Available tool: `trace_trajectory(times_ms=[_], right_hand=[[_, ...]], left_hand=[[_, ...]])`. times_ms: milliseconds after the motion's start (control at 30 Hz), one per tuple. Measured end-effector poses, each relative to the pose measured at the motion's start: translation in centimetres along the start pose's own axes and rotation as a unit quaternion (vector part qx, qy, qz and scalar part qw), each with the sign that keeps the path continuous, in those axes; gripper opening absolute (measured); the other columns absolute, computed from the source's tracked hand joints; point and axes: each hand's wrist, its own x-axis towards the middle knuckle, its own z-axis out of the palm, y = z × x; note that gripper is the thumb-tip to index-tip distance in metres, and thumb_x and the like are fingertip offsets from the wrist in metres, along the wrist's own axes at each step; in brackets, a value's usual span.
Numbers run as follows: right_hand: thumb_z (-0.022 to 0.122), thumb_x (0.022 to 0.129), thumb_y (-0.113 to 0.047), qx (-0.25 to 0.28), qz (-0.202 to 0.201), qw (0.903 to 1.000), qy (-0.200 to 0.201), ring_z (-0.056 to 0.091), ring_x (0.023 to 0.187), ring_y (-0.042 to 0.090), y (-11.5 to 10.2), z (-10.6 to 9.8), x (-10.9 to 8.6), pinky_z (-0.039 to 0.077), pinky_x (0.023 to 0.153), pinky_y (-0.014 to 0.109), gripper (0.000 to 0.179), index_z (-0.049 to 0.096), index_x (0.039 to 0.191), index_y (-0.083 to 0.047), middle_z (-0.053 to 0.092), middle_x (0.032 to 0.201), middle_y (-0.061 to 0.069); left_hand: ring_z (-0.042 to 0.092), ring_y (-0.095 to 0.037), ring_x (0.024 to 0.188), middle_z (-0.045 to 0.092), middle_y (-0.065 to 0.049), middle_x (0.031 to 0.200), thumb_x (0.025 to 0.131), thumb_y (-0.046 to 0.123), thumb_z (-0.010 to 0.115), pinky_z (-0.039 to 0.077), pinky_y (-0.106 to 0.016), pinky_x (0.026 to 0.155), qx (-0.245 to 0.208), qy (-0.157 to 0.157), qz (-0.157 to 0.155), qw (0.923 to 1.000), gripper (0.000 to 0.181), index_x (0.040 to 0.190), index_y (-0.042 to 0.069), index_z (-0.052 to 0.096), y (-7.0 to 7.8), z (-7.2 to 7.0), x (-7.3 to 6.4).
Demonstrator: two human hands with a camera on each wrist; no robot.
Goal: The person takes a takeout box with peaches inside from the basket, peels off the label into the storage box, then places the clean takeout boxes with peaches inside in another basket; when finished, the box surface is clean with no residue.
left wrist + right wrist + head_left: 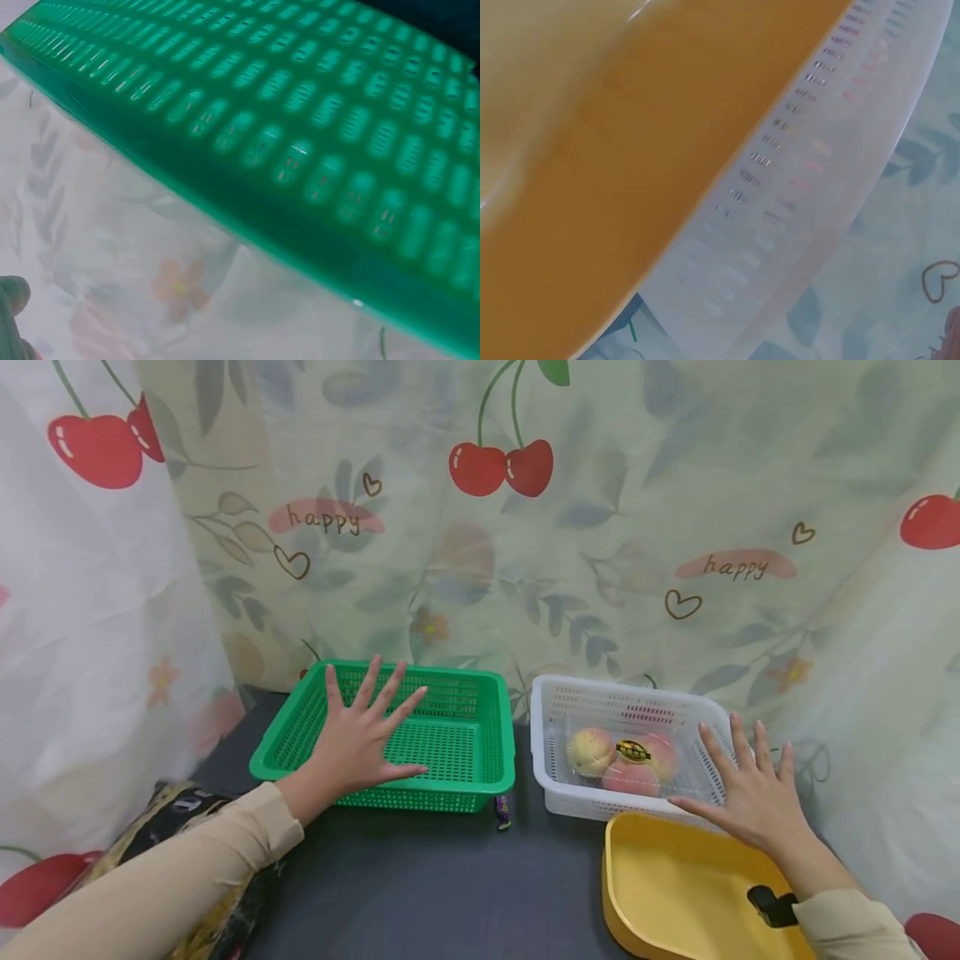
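My left hand (pixel 356 742) is held with fingers spread wide over the left part of a green plastic basket (pixel 495 727), holding nothing. Perforated green basket wall (pixel 300 150) fills much of the left wrist view. On the other side my right hand (pixel 761 797), also with spread fingers, overlaps the right end of a white basket (pixel 577 806) and the back of a yellow tray (pixel 675 893). Inside the white basket lies a clear plastic pack of several peaches (pixel 591 752) with a black and gold label. The right wrist view shows the yellow tray's side (pixel 652 150) beside the white basket wall (pixel 795 202).
A small purple-wrapped candy (pixel 502 812) lies at the green basket's front right corner. A black and gold plastic bag (pixel 180 810) sits at the left, partly behind my sleeve. Printed curtains (pixel 480 585) stand behind and beside the dark table (pixel 435 885).
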Motion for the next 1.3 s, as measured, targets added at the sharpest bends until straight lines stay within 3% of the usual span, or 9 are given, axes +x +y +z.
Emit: trace_trajectory(times_ms=[167,400,667,833,967,1067,1167,1300], right_hand=[[0.055,0.074,-0.071,0.001,0.008,1.0000,-0.006,-0.019,0.139,0.045,0.6,0.2,0.5,-0.018,0.103,0.070,0.107,-0.004,0.150,-0.025,-0.018,0.154,0.016],[0.056,0.073,-0.072,0.020,0.041,0.9988,-0.018,-0.015,0.138,0.050,1.5,1.1,1.6,-0.016,0.102,0.072,0.111,-0.008,0.150,-0.024,-0.016,0.153,0.023],[0.051,0.078,-0.071,0.061,0.096,0.9921,-0.053,-0.016,0.134,0.055,3.9,2.2,2.4,-0.013,0.098,0.076,0.106,-0.008,0.150,-0.020,-0.017,0.150,0.030],[0.043,0.083,-0.071,0.112,0.144,0.9780,-0.101,-0.017,0.128,0.063,4.9,2.5,2.9,-0.014,0.093,0.080,0.099,-0.009,0.149,-0.019,-0.017,0.147,0.035],[0.031,0.089,-0.068,0.171,0.168,0.9557,-0.171,-0.007,0.124,0.069,5.3,2.9,3.3,0.000,0.092,0.083,0.091,-0.016,0.147,-0.016,-0.015,0.144,0.039],[0.029,0.095,-0.057,0.181,0.170,0.9489,-0.195,0.007,0.124,0.068,5.8,3.5,3.4,0.014,0.096,0.078,0.082,-0.010,0.147,-0.007,-0.007,0.144,0.041],[0.037,0.098,-0.035,0.166,0.172,0.9539,-0.181,0.018,0.124,0.063,6.6,3.9,3.2,0.024,0.099,0.072,0.066,0.011,0.145,0.003,0.004,0.145,0.039],[0.043,0.086,-0.005,0.159,0.179,0.9602,-0.144,0.031,0.121,0.058,7.4,4.5,2.9,0.035,0.092,0.064,0.055,0.030,0.138,0.008,0.015,0.146,0.034]], left_hand=[[-0.007,-0.035,0.145,0.003,-0.009,0.159,0.066,0.085,0.049,-0.011,-0.074,0.103,0.007,-0.017,0.015,0.9997,0.104,0.148,0.028,0.023,1.1,0.5,1.6],[-0.011,-0.035,0.144,0.002,-0.009,0.159,0.067,0.089,0.037,-0.010,-0.074,0.103,0.034,-0.033,0.028,0.9985,0.103,0.149,0.030,0.018,2.6,1.1,3.1],[-0.010,-0.034,0.144,0.001,-0.008,0.159,0.070,0.085,0.040,-0.006,-0.075,0.103,-0.012,-0.030,0.039,0.9987,0.098,0.149,0.030,0.020,5.5,2.1,4.6],[-0.004,-0.035,0.145,0.000,-0.007,0.159,0.072,0.086,0.036,-0.002,-0.073,0.106,-0.011,-0.034,0.051,0.9980,0.097,0.149,0.029,0.019,7.3,2.5,5.9],[0.001,-0.035,0.145,0.005,-0.008,0.159,0.074,0.085,0.035,0.000,-0.071,0.108,-0.005,-0.038,0.061,0.9974,0.095,0.149,0.028,0.020,8.2,2.8,6.8],[0.002,-0.035,0.145,0.006,-0.008,0.159,0.075,0.084,0.033,0.002,-0.070,0.109,0.005,-0.044,0.061,0.9972,0.093,0.149,0.028,0.021,8.6,2.8,7.4],[0.003,-0.034,0.145,0.004,-0.008,0.159,0.076,0.084,0.031,0.003,-0.068,0.111,0.017,-0.058,0.053,0.9968,0.092,0.149,0.029,0.020,9.0,2.7,7.8],[0.002,-0.034,0.145,0.001,-0.009,0.159,0.076,0.084,0.030,0.004,-0.066,0.112,0.001,-0.084,0.040,0.9957,0.092,0.150,0.029,0.018,9.9,2.2,8.6]])
